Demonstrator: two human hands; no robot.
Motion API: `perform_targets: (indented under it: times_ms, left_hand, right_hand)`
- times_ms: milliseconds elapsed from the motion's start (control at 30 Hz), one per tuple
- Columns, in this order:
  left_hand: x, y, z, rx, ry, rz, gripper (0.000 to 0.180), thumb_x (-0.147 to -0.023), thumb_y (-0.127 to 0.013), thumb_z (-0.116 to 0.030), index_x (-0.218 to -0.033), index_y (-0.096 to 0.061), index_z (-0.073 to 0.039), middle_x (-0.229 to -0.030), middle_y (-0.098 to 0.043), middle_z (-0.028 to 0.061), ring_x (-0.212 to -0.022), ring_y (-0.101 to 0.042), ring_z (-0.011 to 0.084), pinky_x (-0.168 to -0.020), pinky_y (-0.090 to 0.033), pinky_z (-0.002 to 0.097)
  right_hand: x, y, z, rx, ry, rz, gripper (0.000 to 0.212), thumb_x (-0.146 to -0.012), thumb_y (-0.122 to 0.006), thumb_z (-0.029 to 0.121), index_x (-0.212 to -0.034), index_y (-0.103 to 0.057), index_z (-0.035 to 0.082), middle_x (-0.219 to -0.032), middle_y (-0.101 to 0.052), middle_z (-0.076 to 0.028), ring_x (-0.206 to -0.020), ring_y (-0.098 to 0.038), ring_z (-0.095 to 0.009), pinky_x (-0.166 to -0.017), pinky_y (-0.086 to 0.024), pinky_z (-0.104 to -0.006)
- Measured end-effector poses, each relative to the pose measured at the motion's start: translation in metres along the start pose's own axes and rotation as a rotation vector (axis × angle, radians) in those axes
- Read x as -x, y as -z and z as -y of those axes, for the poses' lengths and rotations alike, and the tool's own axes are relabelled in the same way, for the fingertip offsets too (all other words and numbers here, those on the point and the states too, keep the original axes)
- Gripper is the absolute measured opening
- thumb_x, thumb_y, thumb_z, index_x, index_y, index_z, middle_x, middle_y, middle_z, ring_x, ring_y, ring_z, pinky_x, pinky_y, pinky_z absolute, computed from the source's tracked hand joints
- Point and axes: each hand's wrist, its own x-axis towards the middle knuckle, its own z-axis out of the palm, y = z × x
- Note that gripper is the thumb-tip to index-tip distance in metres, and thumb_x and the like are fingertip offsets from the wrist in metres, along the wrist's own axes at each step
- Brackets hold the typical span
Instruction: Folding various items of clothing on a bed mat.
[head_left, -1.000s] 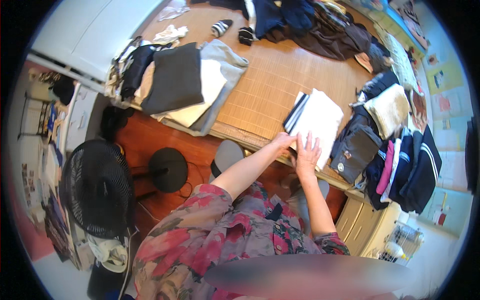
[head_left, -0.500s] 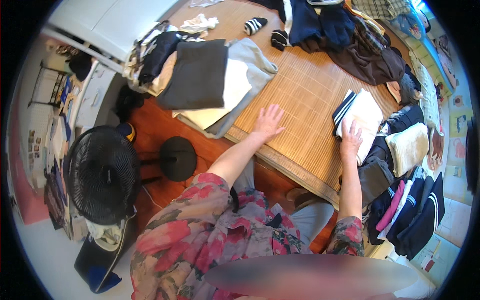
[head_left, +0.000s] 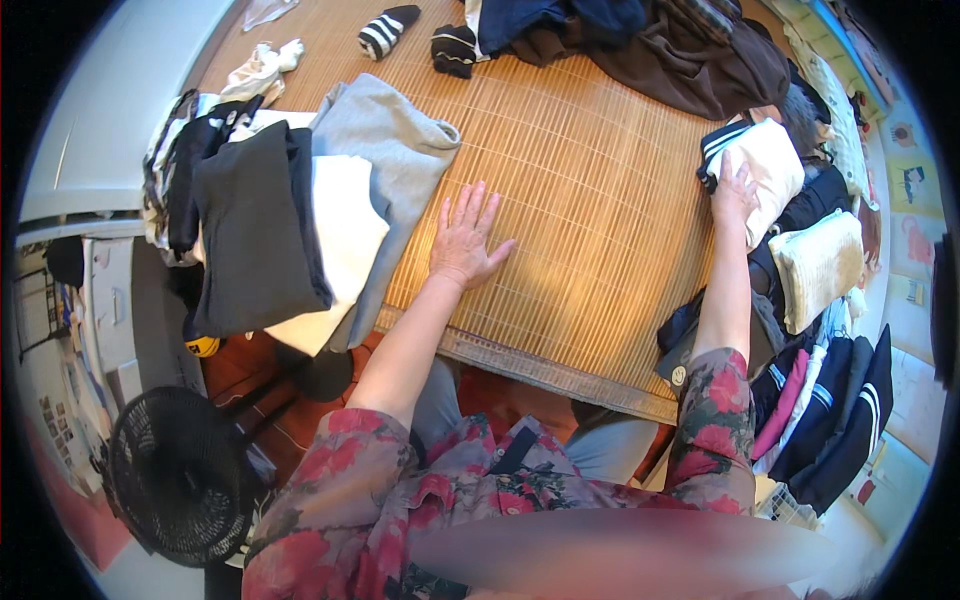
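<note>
My left hand [head_left: 466, 243] is spread, palm down, over the bamboo mat [head_left: 580, 220], with nothing in it; I cannot tell if it touches. My right hand [head_left: 734, 193] lies on the near left part of a folded white garment [head_left: 772, 178], its fingers extended. A dark piece with white stripes [head_left: 722, 148] sticks out at that garment's left side. Left of my left hand is a pile: folded dark grey clothing [head_left: 262, 225], a white garment [head_left: 345, 225] and light grey clothing [head_left: 400, 130].
A cream folded knit [head_left: 818, 265] and dark clothes sit along the right side. Brown clothing [head_left: 710, 70] heaps at the far side, near striped socks [head_left: 386, 32]. A black fan [head_left: 180, 475] stands at lower left. Striped dark clothes [head_left: 840, 420] stand in a row at lower right.
The view has swung, so the left pile sits farther left. My right hand stays on the white garment, which now lies farther from me. My left hand remains spread over the mat.
</note>
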Motion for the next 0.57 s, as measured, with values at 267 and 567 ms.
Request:
perform_targets:
  times_ms: [267, 567]
  left_hand:
    - [0.002, 0.0, 0.004, 0.011, 0.001, -0.014, 0.077, -0.085, -0.051, -0.055, -0.146, -0.03, -0.013, -0.154, -0.019, 0.0125, -0.143, -0.015, 0.0286, -0.115, -0.01, 0.0487]
    - [0.001, -0.004, 0.007, 0.021, -0.01, -0.018, 0.081, -0.082, -0.055, -0.054, -0.147, -0.028, -0.014, -0.155, -0.019, 0.0125, -0.143, -0.015, 0.0301, -0.115, -0.011, 0.0497]
  right_hand:
    - [-0.017, 0.083, 0.135, -0.297, 0.348, -0.602, 0.047, -0.076, -0.058, 0.009, -0.122, -0.053, 0.017, -0.124, -0.049, -0.01, -0.092, -0.056, -0.025, -0.072, -0.049, -0.0441]
    - [-0.104, 0.119, 0.229, -0.575, 0.442, -0.168, 0.03, -0.083, -0.058, 0.016, -0.113, -0.064, 0.015, -0.151, -0.023, -0.02, -0.107, -0.057, -0.044, -0.082, -0.053, -0.0445]
